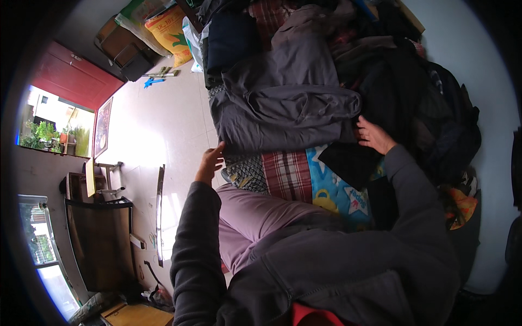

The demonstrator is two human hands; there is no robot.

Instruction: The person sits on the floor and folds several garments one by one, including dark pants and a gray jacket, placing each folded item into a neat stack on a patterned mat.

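Observation:
A dark grey garment, apparently trousers or a long-sleeved top, lies partly folded before me, with creases and a doubled-over strip across its middle. At its near left corner is my left hand, the fingertips by the cloth edge and the fingers somewhat apart. My right hand is at the garment's right end with its fingers spread; whether it touches the cloth is hard to tell. Under the garment's near edge are a red plaid cloth and a blue blanket with stars. A black cloth lies partly over the blanket.
Dark clothes are heaped on the right, against a pale wall. Behind the garment sits a folded navy cloth. Left of the bedding, the tiled floor holds a yellow sack, a blue star-shaped object and a long strip.

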